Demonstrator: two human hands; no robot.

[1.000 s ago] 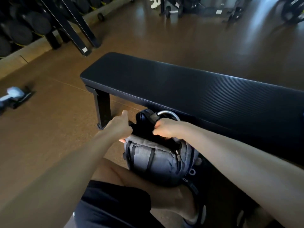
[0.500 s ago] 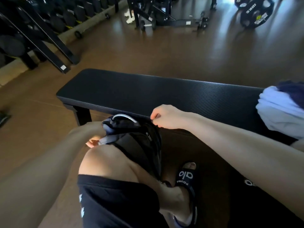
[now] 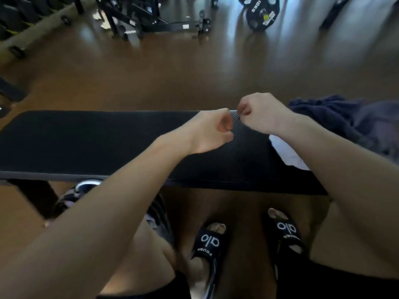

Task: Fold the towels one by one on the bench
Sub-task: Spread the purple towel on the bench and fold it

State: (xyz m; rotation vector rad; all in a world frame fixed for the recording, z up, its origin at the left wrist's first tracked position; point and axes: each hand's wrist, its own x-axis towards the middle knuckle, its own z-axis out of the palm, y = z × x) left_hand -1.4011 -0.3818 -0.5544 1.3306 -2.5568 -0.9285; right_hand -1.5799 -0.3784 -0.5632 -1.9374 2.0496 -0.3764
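- Hovering over the long black padded bench [image 3: 86,143], the left hand [image 3: 207,130] and right hand [image 3: 261,113] were curled, apparently holding nothing.
- A crumpled navy towel [image 3: 345,117] and a white towel [image 3: 287,152] lay heaped at the bench's right end.
- A grey backpack [image 3: 73,195] sat under the bench.

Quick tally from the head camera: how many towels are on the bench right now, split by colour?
Crumpled dark navy-blue terry towel: 1
White cloth towel, partly hidden behind the right forearm: 1
Total on the black padded bench: 2 visible; the pile runs out of frame, so more may be hidden.
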